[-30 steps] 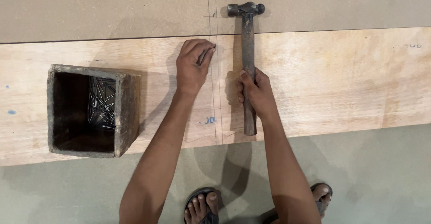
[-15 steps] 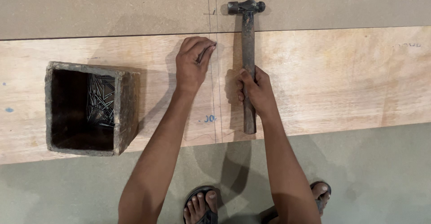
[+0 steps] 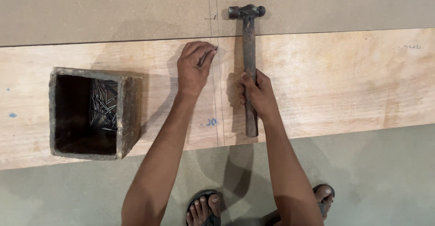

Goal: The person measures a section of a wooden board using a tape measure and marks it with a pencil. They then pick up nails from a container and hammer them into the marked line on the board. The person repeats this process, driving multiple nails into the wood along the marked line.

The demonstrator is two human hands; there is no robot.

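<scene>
My left hand (image 3: 194, 67) rests on the plywood strip (image 3: 344, 76), fingers pinched on a small nail (image 3: 214, 50) beside the pencil line (image 3: 218, 99) near the strip's upper edge. My right hand (image 3: 257, 92) grips the handle of a dark ball-peen hammer (image 3: 248, 36). The hammer's head sits over the brown board (image 3: 104, 8) above the strip, just right of the line.
A worn square wooden box (image 3: 129, 113) holding several nails (image 3: 103, 106) stands on the strip to the left. Grey floor (image 3: 376, 180) lies below the strip, with my sandalled feet (image 3: 205, 208) at the bottom edge.
The view has drifted slightly. Both hands and the hammer stay where they were.
</scene>
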